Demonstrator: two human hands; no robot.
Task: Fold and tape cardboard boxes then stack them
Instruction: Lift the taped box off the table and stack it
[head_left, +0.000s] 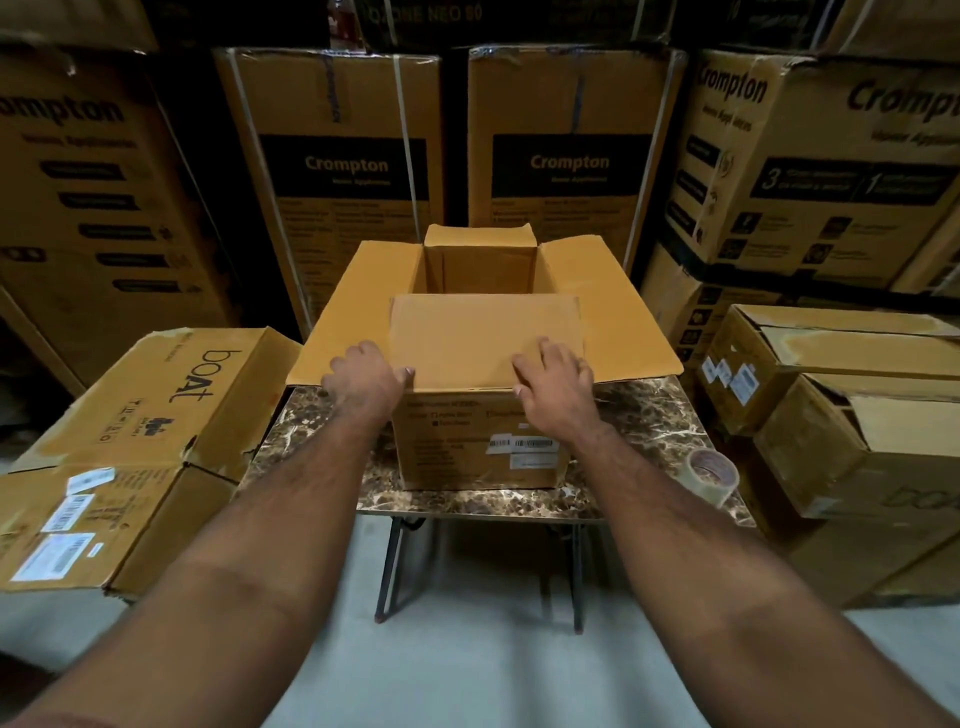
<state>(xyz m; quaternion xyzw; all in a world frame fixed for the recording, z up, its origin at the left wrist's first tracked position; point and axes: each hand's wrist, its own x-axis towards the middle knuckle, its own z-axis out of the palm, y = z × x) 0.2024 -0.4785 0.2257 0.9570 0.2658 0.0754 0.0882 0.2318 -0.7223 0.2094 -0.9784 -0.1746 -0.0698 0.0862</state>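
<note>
Open brown cardboard box (480, 441) stood on marbled brown table (649, 415). Left hand (363, 379) and right hand (556, 384) pressed near flap (483, 338) inward. Clear tape roll (711, 475) at table's right edge.

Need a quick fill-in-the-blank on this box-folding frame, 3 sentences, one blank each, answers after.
1. Both hands, the left hand and the right hand, press down the box's ____ flap.
2. The tape roll lies on the table's ____ side.
3. The box stands on a ____-patterned table.

Missing words: near; right; marble
</note>
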